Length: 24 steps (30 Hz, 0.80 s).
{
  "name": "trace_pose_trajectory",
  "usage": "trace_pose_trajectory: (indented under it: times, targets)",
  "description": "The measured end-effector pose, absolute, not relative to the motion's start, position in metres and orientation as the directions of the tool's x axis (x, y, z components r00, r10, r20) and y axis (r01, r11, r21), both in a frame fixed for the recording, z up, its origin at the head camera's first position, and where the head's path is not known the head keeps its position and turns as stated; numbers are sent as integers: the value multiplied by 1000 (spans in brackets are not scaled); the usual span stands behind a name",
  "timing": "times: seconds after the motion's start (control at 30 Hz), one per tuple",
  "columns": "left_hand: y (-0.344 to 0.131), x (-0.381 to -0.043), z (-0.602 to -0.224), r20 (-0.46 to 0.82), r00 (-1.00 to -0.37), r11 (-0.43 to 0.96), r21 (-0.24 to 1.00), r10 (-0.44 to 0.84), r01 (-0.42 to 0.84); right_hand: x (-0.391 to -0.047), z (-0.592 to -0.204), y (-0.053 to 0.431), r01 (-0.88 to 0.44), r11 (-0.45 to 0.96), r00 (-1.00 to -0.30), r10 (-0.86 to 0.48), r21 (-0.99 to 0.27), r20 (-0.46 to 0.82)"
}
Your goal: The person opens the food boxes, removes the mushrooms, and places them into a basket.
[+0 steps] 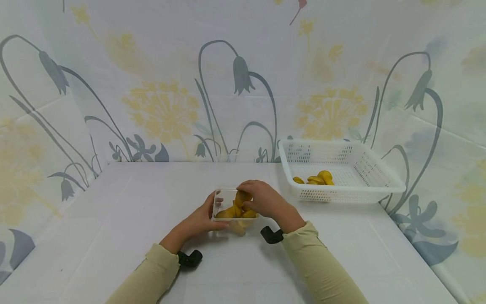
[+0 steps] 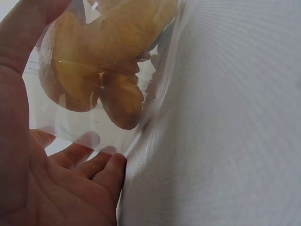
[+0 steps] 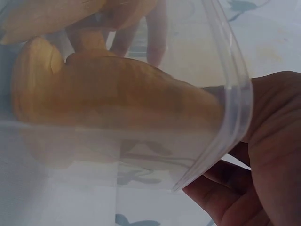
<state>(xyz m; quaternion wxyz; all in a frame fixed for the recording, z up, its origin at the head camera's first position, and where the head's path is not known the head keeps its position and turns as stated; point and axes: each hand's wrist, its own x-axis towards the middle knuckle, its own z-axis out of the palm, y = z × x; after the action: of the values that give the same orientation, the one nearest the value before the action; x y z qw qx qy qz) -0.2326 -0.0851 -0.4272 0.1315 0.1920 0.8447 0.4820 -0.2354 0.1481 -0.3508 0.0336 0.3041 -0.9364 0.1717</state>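
A small clear plastic box (image 1: 231, 219) stands tilted on the table with several yellow mushrooms (image 1: 225, 213) in it. My left hand (image 1: 199, 219) grips the box at its left side, the thumb along the near side. In the left wrist view, the left fingers (image 2: 101, 172) lie against the clear wall, with mushrooms (image 2: 77, 66) showing through it. At the box's opening, my right hand (image 1: 265, 200) pinches a yellow mushroom (image 1: 242, 197) near the right rim. The right wrist view shows the right hand (image 3: 277, 146) beside the rim; its fingertips are partly hidden.
A white perforated basket (image 1: 341, 193) stands at the back right, holding several yellow mushrooms (image 1: 320, 178) in its left part. White cloth covers the table (image 1: 133, 211). A flower-printed curtain (image 1: 243, 122) hangs behind. Each wrist wears a black camera mount (image 1: 271, 235).
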Motion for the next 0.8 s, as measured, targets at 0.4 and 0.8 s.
trace_pose_trajectory:
  times: [0.4,0.8]
  targets:
    - [-85,-233,-429,-41,-894,465,864,446,193,-232,-348,151,-599,745,-800,-571,-294,183]
    - [-84,-232,-427,-48,-895,461,868,444,182,-230,-340,156,-635,717,-773,-591,-289,231]
